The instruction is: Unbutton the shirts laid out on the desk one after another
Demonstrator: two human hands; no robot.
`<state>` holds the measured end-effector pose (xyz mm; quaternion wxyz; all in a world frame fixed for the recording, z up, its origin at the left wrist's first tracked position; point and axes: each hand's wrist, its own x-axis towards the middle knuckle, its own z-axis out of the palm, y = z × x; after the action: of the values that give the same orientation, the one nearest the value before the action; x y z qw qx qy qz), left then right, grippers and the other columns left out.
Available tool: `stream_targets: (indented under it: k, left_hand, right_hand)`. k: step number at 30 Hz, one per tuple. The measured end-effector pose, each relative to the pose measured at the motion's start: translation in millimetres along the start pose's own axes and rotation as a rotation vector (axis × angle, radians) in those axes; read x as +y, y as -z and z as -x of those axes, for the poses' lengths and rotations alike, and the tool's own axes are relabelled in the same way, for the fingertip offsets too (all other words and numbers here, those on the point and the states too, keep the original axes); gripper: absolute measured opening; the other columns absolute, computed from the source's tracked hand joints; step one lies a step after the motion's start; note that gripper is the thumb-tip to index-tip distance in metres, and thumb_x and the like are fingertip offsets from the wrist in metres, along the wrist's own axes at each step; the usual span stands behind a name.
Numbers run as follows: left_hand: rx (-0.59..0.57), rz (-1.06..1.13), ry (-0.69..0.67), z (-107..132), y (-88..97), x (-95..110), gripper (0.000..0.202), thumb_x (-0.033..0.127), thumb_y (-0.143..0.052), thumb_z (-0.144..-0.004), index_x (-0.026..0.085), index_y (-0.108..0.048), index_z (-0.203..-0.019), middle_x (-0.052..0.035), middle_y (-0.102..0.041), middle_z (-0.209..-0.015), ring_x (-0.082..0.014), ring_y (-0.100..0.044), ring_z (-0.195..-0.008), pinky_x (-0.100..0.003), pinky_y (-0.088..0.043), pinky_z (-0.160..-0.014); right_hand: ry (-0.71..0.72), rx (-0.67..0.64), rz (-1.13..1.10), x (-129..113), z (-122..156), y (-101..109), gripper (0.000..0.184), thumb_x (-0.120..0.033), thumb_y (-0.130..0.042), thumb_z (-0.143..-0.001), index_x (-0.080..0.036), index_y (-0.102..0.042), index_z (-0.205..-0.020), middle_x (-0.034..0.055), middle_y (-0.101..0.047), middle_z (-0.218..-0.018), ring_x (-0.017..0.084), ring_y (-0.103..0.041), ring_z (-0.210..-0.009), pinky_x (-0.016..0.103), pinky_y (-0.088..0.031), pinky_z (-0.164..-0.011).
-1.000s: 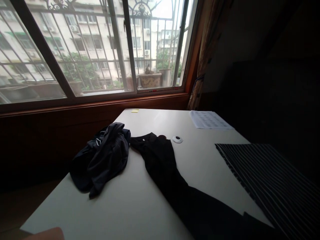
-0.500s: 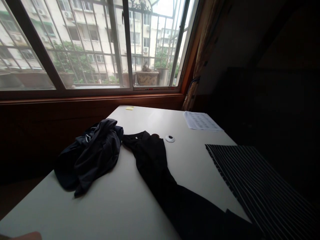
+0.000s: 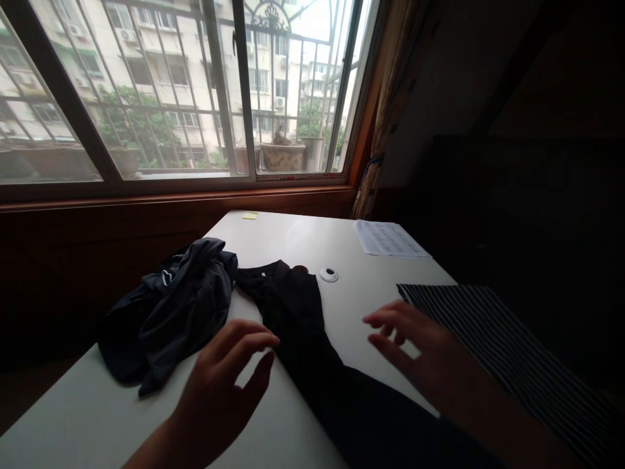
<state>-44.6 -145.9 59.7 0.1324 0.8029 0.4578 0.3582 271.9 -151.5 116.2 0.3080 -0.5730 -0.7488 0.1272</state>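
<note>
A black garment [image 3: 297, 319] lies spread across the white table [image 3: 303, 238], running from the middle toward the near right. My left hand [image 3: 222, 374] hovers open just left of it, fingers spread and empty. My right hand [image 3: 422, 355] hovers open to its right, fingers stretched out over the bare tabletop, holding nothing. A crumpled dark navy garment [image 3: 170, 309] sits in a heap at the left of the table. A dark striped cloth [image 3: 508, 352] lies flat at the right edge, just beyond my right hand.
A printed sheet of paper [image 3: 388, 239] lies at the far right corner. A small white round cable grommet [image 3: 329, 275] sits mid-table beside the black garment's collar. A yellow sticky note [image 3: 249, 215] is at the far edge. A barred window [image 3: 170, 91] and wooden sill stand behind.
Both my hands have come up into view over the table, either side of the black garment. The view has shifted slightly right. The clothes have not moved.
</note>
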Motion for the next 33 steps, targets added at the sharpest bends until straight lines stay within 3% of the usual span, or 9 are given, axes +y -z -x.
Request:
stream_targets:
  k: [3,5,9,15,17,19,22,28,33]
  left_hand:
    - [-0.204,0.007,-0.044,-0.3,-28.6,-13.0,0.018,0.031,-0.055,-0.095,0.030,-0.065,-0.110,-0.0070,-0.065,-0.109,-0.0239,-0.063,-0.096,-0.038,-0.055,-0.084]
    - [-0.315,-0.009,-0.027,-0.7,-48.1,-25.5,0.022,0.033,-0.059,-0.093,0.029,-0.064,-0.114,-0.0079,-0.065,-0.110,-0.0267,-0.061,-0.099,-0.041,-0.054,-0.087]
    - [-0.326,0.069,0.046,-9.8,-70.0,-34.1,0.048,0.039,-0.061,-0.092,0.027,-0.050,-0.137,-0.0110,-0.064,-0.117,-0.0296,-0.059,-0.108,-0.046,-0.050,-0.095]
    - [-0.390,0.256,0.260,-32.0,-78.8,-17.0,0.065,0.046,-0.059,-0.093,0.025,-0.033,-0.149,-0.0128,-0.063,-0.121,-0.0285,-0.061,-0.109,-0.041,-0.049,-0.094]
    - [-0.374,0.239,0.246,-34.2,-81.9,-16.6,0.063,0.044,-0.062,-0.090,0.023,-0.038,-0.145,-0.0135,-0.061,-0.124,-0.0292,-0.060,-0.111,-0.041,-0.048,-0.095]
    - [-0.343,0.206,0.201,-34.9,-85.4,-17.9,0.053,0.039,-0.065,-0.088,0.023,-0.047,-0.135,-0.0122,-0.060,-0.122,-0.0280,-0.060,-0.108,-0.039,-0.048,-0.094]
    - [-0.311,0.128,0.149,-37.1,-91.3,-17.4,0.039,0.033,-0.065,-0.087,0.022,-0.053,-0.123,-0.0083,-0.059,-0.113,-0.0240,-0.063,-0.096,-0.035,-0.050,-0.086]
    - [-0.289,-0.041,0.130,-49.8,-101.9,-8.2,0.020,0.029,-0.060,-0.090,0.023,-0.059,-0.109,-0.0044,-0.061,-0.105,-0.0211,-0.064,-0.089,-0.029,-0.047,-0.074]
    - [-0.257,-0.013,0.148,-58.5,-99.9,-9.3,0.008,0.019,-0.056,-0.088,0.021,-0.063,-0.085,-0.0016,-0.062,-0.089,-0.0170,-0.062,-0.076,-0.026,-0.041,-0.067]
  right_hand:
    - [-0.064,-0.234,0.067,44.7,22.4,-9.9,0.033,-0.043,-0.064,-0.087,-0.031,-0.066,-0.118,0.0075,-0.064,-0.114,0.028,-0.060,-0.105,0.041,-0.049,-0.094]
    - [-0.149,-0.369,0.051,61.3,30.0,-28.5,0.041,-0.043,-0.069,-0.083,-0.029,-0.064,-0.122,0.0083,-0.063,-0.114,0.029,-0.060,-0.105,0.041,-0.049,-0.093]
    - [-0.204,-0.527,-0.143,53.0,38.6,-59.8,0.033,-0.036,-0.070,-0.082,-0.027,-0.065,-0.113,0.0063,-0.065,-0.108,0.024,-0.063,-0.092,0.033,-0.050,-0.083]
    - [-0.118,-0.555,-0.353,12.5,34.9,-82.1,0.034,-0.032,-0.071,-0.080,-0.025,-0.065,-0.113,0.0055,-0.067,-0.117,0.026,-0.062,-0.107,0.033,-0.046,-0.094]
    - [-0.141,-0.583,-0.405,17.1,24.0,-88.3,0.025,-0.040,-0.067,-0.084,-0.022,-0.068,-0.101,0.0054,-0.071,-0.104,0.025,-0.065,-0.096,0.032,-0.050,-0.084]
    - [-0.269,-0.578,-0.449,31.5,9.5,-96.3,0.036,-0.051,-0.057,-0.089,-0.017,-0.067,-0.086,0.0054,-0.070,-0.082,0.023,-0.067,-0.076,0.031,-0.052,-0.068]
    - [-0.436,-0.442,-0.549,56.5,-12.1,-112.0,0.042,-0.059,-0.058,-0.085,-0.017,-0.059,-0.091,0.0020,-0.065,-0.073,0.018,-0.065,-0.062,0.028,-0.051,-0.053]
    - [-0.520,-0.385,-0.828,69.6,-36.4,-134.5,0.054,-0.053,-0.075,-0.070,-0.022,-0.046,-0.104,-0.0097,-0.055,-0.065,0.009,-0.052,-0.042,0.020,-0.040,-0.039]
    - [-0.527,-0.436,-0.989,67.3,-39.0,-132.1,0.046,-0.039,-0.082,-0.067,-0.021,-0.051,-0.096,-0.0072,-0.058,-0.075,0.005,-0.048,-0.048,0.018,-0.034,-0.042]
